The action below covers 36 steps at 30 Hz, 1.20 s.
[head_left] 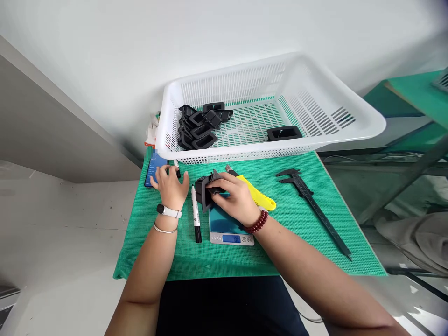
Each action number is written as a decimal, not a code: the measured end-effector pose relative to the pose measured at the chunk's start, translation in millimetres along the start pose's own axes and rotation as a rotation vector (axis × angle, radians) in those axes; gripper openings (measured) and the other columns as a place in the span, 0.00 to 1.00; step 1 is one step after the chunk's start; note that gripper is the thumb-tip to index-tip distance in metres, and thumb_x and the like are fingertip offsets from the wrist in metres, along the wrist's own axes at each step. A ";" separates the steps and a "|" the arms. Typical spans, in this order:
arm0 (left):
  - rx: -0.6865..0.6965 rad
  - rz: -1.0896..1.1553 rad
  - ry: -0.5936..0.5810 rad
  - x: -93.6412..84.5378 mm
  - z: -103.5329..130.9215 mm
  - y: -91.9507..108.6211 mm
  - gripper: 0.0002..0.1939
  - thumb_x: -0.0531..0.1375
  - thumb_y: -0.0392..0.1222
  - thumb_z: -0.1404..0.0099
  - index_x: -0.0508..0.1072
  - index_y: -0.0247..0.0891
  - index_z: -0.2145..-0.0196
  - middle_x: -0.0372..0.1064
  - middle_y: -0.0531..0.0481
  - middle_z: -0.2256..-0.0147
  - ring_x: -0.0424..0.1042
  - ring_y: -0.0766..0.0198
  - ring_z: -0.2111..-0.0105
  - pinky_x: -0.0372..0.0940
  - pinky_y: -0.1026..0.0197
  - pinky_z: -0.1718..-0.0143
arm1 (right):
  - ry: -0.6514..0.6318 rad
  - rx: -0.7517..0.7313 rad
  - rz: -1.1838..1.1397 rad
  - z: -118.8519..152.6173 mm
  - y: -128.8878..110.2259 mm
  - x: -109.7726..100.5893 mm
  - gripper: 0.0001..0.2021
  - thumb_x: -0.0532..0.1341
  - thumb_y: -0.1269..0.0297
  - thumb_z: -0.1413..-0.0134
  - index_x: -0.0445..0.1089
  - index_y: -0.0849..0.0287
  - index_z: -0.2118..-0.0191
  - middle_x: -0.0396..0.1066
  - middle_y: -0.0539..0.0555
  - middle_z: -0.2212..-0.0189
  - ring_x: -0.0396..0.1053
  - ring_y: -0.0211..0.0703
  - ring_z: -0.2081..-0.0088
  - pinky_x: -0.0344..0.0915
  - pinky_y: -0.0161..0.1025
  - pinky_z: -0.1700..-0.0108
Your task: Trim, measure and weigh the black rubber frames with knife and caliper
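Note:
My right hand (236, 196) grips a black plastic frame (203, 193) tilted above the left part of a small digital scale (224, 221), whose display is lit. My left hand (171, 184) has its fingers spread beside a phone (152, 169) with a lit screen, and nothing shows in its grasp. Between my hands lies a white marker (195, 214) with a black cap. Just beyond my right hand is a yellow-handled tool (261, 195), partly hidden.
A white basket (273, 148) at the back holds several black frames (199, 126) at its left and one black frame (284, 133) near the middle. Black calipers (315, 205) lie to the right on the green mesh cloth (280, 252). A second marker (177, 169) is behind my left hand.

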<state>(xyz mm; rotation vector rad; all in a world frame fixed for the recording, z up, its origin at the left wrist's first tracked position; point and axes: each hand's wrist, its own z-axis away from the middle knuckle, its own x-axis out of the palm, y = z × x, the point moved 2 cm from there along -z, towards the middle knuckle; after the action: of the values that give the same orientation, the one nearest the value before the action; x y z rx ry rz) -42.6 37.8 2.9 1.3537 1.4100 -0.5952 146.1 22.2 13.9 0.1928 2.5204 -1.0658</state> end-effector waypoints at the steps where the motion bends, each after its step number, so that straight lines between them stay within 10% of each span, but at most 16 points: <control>1: 0.002 -0.002 0.003 -0.1 -0.1 0.2 0.11 0.57 0.48 0.34 0.72 0.41 0.58 0.67 0.41 0.47 0.59 0.43 0.38 0.42 0.33 0.35 | -0.002 0.000 0.002 0.1 0.0 0.0 0.12 0.59 0.78 0.48 0.73 0.56 0.61 0.72 0.53 0.64 0.73 0.42 0.62 0.73 0.42 0.60; 29: -0.041 -0.030 -0.001 -2.2 -0.2 2.3 0.17 0.58 0.50 0.36 0.71 0.39 0.52 0.60 0.35 0.40 0.57 0.41 0.36 0.47 0.36 0.37 | -0.013 -0.016 0.001 1.1 1.0 1.1 0.12 0.60 0.79 0.48 0.73 0.57 0.60 0.71 0.54 0.63 0.72 0.42 0.63 0.74 0.42 0.60; 36: -0.232 -0.057 0.086 -28.0 -17.9 -26.2 0.31 0.60 0.56 0.39 0.66 0.35 0.44 0.59 0.34 0.39 0.56 0.42 0.36 0.49 0.36 0.37 | -0.016 -0.008 0.000 1.4 0.5 1.4 0.13 0.59 0.79 0.48 0.73 0.57 0.60 0.71 0.54 0.64 0.72 0.42 0.63 0.73 0.41 0.61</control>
<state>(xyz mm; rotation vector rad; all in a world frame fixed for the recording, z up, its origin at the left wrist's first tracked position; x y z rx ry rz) -78.0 35.9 26.1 1.1690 1.5408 -0.3998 145.4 21.6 12.1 0.1816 2.5100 -1.0525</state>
